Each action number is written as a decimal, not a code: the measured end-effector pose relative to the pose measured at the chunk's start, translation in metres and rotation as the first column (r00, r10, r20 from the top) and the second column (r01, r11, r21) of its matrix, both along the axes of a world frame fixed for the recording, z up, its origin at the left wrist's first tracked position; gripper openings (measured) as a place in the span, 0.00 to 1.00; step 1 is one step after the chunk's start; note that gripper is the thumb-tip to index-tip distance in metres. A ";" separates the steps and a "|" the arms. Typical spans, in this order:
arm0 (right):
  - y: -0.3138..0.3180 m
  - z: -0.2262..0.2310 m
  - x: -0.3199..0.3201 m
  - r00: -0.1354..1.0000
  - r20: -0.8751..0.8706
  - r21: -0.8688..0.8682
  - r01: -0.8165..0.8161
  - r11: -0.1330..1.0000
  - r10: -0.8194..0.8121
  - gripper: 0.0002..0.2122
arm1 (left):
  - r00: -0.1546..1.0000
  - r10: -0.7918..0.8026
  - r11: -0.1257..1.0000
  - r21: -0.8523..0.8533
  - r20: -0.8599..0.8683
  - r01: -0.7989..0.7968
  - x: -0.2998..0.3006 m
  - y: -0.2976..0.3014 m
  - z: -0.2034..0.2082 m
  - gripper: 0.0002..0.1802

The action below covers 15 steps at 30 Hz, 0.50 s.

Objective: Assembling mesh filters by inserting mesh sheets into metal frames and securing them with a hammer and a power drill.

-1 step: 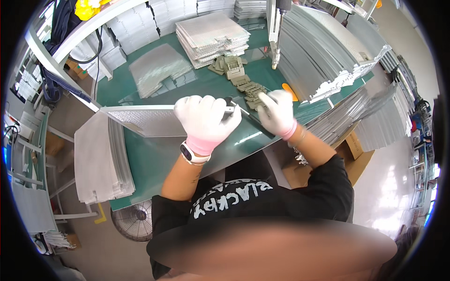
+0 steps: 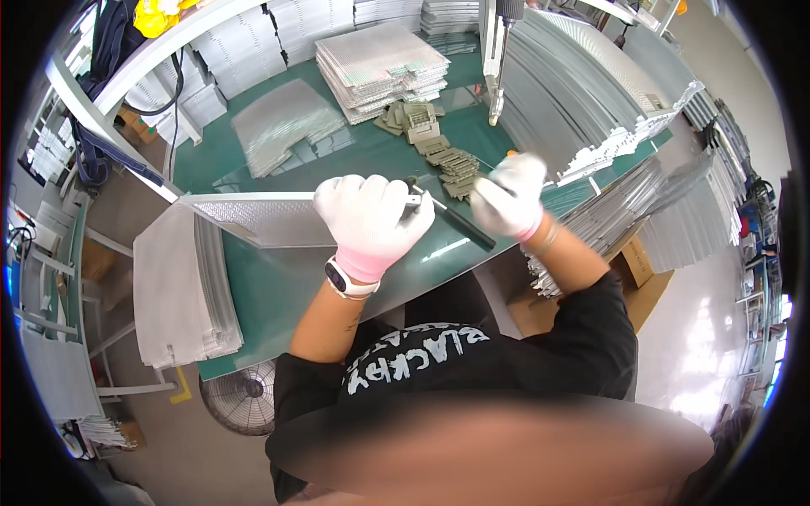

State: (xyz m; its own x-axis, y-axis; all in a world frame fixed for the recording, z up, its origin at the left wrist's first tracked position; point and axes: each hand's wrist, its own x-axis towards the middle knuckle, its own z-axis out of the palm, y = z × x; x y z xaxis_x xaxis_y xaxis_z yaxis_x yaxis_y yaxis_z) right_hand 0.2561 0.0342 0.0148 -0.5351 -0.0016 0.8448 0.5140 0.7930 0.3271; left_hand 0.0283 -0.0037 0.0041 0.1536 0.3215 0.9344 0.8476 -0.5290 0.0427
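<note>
- One silvery panel point(image 2: 270, 218) on edge over the desk point(image 2: 283, 295), one dark bar point(image 2: 469, 230), one olive heap point(image 2: 456, 164) of pieces too crowded to count!
- Left hand point(image 2: 369, 215) clenched, knuckles up, gripping the panel's right end.
- Right hand point(image 2: 511, 196) curled, blurred; can't tell whether it's holding anything.

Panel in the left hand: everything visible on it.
The panel is thin and flat, with a pale upper edge and silvery, textured face, metal by its look. It is held on edge at the green table, running leftward from the left hand, which grips and hides its right end. Whether it touches the table is unclear.
</note>
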 end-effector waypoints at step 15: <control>0.060 0.193 -0.096 0.435 -0.881 -0.354 -0.866 0.353 0.186 0.05 | 0.999 0.043 0.998 -0.045 0.011 -0.042 0.008 0.048 0.005 0.14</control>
State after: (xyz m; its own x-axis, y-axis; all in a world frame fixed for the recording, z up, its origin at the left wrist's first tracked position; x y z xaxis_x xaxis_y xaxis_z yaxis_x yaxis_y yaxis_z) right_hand 0.1602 0.0945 0.2076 -0.0245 0.6744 0.7380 -0.3830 0.6756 -0.6300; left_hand 0.0358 0.0441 0.0093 0.1278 0.3692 0.9205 0.8687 -0.4896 0.0757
